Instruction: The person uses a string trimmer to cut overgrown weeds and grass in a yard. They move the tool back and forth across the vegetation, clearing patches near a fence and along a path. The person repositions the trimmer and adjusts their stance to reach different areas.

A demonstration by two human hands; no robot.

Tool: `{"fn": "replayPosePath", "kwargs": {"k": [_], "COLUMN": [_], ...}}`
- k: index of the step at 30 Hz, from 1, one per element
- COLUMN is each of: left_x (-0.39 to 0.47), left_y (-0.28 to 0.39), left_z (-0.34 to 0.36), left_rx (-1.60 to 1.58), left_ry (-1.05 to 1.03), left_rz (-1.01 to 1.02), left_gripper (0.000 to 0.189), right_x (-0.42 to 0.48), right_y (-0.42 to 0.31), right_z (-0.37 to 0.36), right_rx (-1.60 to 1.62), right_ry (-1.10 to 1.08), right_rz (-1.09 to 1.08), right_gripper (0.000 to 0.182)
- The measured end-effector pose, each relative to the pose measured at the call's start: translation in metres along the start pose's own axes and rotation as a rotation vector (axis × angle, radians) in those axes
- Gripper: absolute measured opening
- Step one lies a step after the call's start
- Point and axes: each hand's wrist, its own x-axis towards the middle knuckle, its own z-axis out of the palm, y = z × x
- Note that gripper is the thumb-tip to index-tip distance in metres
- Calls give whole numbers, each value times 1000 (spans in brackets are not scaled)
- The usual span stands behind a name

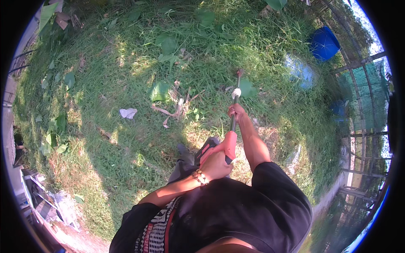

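A cordless grass trimmer with a red housing (229, 144) slants forward from my waist over the grass. My left hand (216, 165), with a beaded bracelet at the wrist, is closed around its rear grip. Farther along, my right hand (236, 110) holds the dark shaft (233, 122), just behind a white lump (236, 92) fixed around it. The reddish trimmer head (240, 72) lies low at the grass; its cutting part is too small to make out. A dark battery or motor part (204, 151) sits beside the housing, near my feet.
Long grass (126, 72) with broad green leaves and dry stalks (180, 107) surrounds me. A white scrap (128, 113) lies to the left. At the right are a blue tub (325, 43), a pale blue sheet-like object (300, 72) and a fence with green netting (364, 95).
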Motion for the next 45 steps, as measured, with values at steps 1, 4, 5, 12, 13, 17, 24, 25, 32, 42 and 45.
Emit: {"fn": "replayPosePath", "kwargs": {"k": [1, 4, 5, 12, 13, 17, 24, 25, 32, 42, 45], "left_x": [2, 13, 17, 40, 38, 28, 28, 28, 18, 17, 23], "left_y": [0, -5, -8, -21, -16, 0, -9, -13, -8, -36, -25], "left_z": [1, 8, 10, 6, -3, -35, -74, -77, -110, -136, -157], "left_rx": [-5, -28, -37, -109, -136, -277, -450, -434, -411, 58, -180], "left_ry": [-11, 39, 52, 326, 334, 521, 712, 725, 667, 127, -44], "left_rz": [15, 81, 101, 179, 131, 55, -46, -61, -102, 76, 14], "left_gripper": [29, 46, 52, 40, 35, 16, 10, 9, 13, 29, 26], "right_x": [-3, -4, 0, 53, 60, 69, 78, 80, 102, 56, 43], "right_y": [-3, -15, -22, -54, -48, -3, 79, 87, 75, -15, -26], "right_z": [-11, -38, -42, 46, 68, 176, 313, 322, 334, 176, 127], "right_rx": [-11, 16, -2, -276, -316, -668, -874, -889, -812, -115, -53], "right_ry": [25, 32, 37, -25, -36, -172, -362, -373, -384, -143, 39], "right_rz": [-25, -36, -60, -70, -76, -165, -37, -24, -36, -79, -287], "right_gripper": [18, 26, 26, 17, 17, 14, 15, 14, 11, 13, 10]}}
